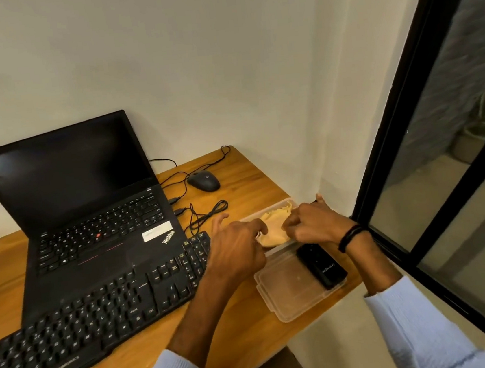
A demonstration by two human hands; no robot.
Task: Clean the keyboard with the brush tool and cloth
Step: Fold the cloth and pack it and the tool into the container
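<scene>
an open black laptop [86,201], screen dark, stands on the wooden bench [249,177]. just right of it lies a black mouse [203,181] near the wall [221,65], with a coiled cable [208,215] and what look like usb plugs [179,211] beside the laptop.

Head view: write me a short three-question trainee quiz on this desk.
1. True or false: the crumpled tan cloth lies in the clear plastic container.
2. What rests on the flat clear plastic lid? A) black wired mouse B) black oblong device C) white mug
3. Which hand is nearer the long black keyboard?
Key: 1 true; 2 B; 3 left hand.
</scene>
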